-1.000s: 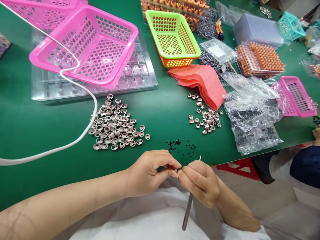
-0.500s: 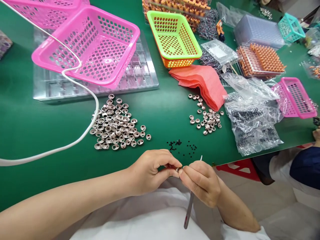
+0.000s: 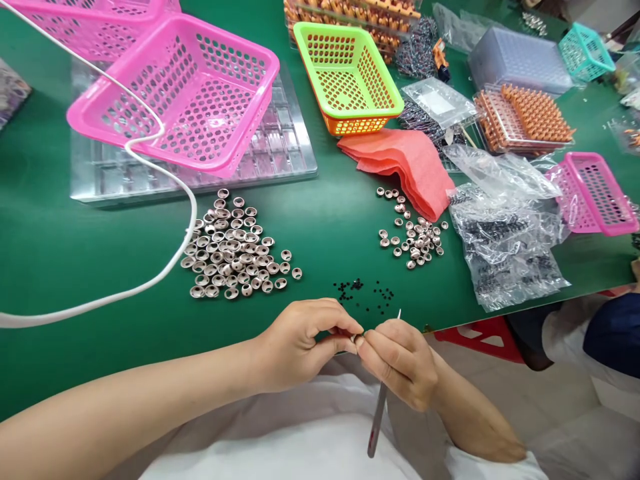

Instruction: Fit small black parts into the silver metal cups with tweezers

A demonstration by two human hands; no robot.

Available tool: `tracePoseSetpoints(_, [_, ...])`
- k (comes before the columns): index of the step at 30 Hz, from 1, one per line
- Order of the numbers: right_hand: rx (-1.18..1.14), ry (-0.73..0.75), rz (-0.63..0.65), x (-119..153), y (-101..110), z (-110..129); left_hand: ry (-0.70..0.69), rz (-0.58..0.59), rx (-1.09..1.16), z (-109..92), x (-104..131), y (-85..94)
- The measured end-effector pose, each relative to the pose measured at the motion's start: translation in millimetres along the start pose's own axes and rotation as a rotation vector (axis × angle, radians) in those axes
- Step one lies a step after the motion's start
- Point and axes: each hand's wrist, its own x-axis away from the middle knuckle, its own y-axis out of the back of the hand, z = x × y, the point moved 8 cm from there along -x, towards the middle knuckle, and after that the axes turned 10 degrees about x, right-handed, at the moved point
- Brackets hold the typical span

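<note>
Between thumb and forefinger, my left hand (image 3: 313, 340) pinches a small metal ring-like part (image 3: 356, 338), mostly covered by fingertips. My right hand (image 3: 403, 363) touches the same part with its fingertips while its fingers wrap round grey tweezers (image 3: 377, 420). The tweezers' tip points up past the knuckles and the other end hangs down over my white clothing. Just beyond my hands lie tiny black pieces (image 3: 356, 285), scattered on the green table. A big pile of metal rings (image 3: 235, 247) is at left, and a smaller pile of metal rings (image 3: 423, 240) at right.
A pink basket (image 3: 225, 143) rests on a clear tray (image 3: 295, 153), with a white cable (image 3: 193, 207) across it. Green basket (image 3: 313, 73), red cloth (image 3: 400, 160) and plastic bags (image 3: 505, 247) stand further back and right. Another person's sleeve (image 3: 613, 333) shows at right.
My right hand has shifted very slightly left, and the tweezers have tilted a little with it. Both hands stay together at the small part.
</note>
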Motion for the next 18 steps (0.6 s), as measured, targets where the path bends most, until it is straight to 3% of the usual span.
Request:
tracePoseSetpoints(8, [0.021,0.038,-0.023,5.3,-5.9,0.1,-0.021,-0.016,0.005,-1.1,-1.7,1.9])
tracePoseSetpoints(18, [-0.04,-0.006,-0.037,-0.8,2.2,-3.7,0.081,-0.004,0.035,6.7,-2.6,1.1])
